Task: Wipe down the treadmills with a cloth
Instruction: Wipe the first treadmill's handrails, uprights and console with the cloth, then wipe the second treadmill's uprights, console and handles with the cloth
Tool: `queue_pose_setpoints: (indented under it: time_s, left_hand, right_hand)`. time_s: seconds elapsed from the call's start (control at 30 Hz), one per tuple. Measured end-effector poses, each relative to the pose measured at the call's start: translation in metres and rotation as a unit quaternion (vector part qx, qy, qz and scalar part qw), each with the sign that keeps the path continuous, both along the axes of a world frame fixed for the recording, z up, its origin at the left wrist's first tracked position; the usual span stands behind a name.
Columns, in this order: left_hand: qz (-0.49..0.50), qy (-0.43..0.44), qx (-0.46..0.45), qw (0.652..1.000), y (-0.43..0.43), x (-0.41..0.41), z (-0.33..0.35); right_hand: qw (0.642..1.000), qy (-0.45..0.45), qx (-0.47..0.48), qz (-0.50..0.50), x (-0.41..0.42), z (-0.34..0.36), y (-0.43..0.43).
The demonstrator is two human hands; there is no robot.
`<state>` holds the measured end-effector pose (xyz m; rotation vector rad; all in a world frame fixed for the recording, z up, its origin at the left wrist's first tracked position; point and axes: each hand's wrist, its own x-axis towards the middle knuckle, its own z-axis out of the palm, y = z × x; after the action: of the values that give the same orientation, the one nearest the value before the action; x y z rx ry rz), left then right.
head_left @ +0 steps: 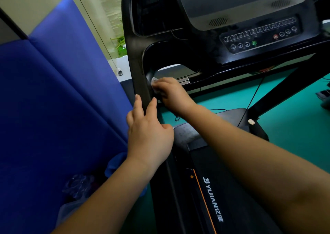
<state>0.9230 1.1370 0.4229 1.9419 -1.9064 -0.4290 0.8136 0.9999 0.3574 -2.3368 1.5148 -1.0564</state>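
JIYIJIAN belt logo point(213, 199), right hand point(171, 95) gripping cloth point(154, 83)

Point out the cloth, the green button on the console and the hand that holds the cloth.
cloth point(154, 80): head view, the white corner showing above the fingers.
green button point(254, 43): head view, its round face on the console.
right hand point(171, 92): head view, the back of the hand.

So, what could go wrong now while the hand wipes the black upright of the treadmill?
The cloth is small and mostly hidden under the right hand, so it may slip out. The left hand rests on the upright just below, so the wipe may bump it. A thin cable hangs close by and could possibly snag.
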Motion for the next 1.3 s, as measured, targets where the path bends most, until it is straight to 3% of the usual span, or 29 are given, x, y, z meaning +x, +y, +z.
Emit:
queue_pose_setpoints:
  time_s: [0.1,0.23,0.33,0.43,0.6,0.73,0.87,1.03,1.3]
  left_hand:
    - [-0.001,0.001,-0.002,1.000,0.000,0.000,0.000]
    - [-0.007,0.008,-0.003,1.000,0.000,0.002,0.000]
    - [-0.022,0.043,-0.007,0.999,0.001,0.004,0.002]
    - [-0.039,0.115,-0.032,0.992,0.004,0.014,0.004]
    - [-0.062,0.239,-0.106,0.963,0.020,0.058,-0.009]
    - [-0.078,0.212,-0.066,0.972,0.040,0.097,-0.047]
    - [-0.179,0.161,0.064,0.969,0.062,0.135,-0.101]
    - [-0.306,0.089,0.211,0.924,0.098,0.161,-0.141]
    - [-0.535,0.028,0.234,0.811,0.167,0.137,-0.138]
  right_hand:
    - [1.000,-0.018,-0.024,-0.005,-0.001,-0.009,0.015]
    - [1.000,0.024,0.008,0.005,-0.009,-0.009,0.035]
    - [0.990,-0.074,0.108,-0.053,-0.021,-0.013,0.070]
    - [0.963,-0.172,0.158,-0.132,-0.037,-0.014,0.117]
    - [0.924,-0.241,0.201,-0.220,-0.041,-0.019,0.201]
    - [0.877,-0.283,0.213,-0.324,-0.025,-0.035,0.269]
    - [0.817,-0.324,0.211,-0.428,0.012,-0.053,0.343]
    - [0.720,-0.366,0.229,-0.543,0.068,-0.071,0.446]
    - [0.631,-0.401,0.170,-0.642,0.135,-0.053,0.571]
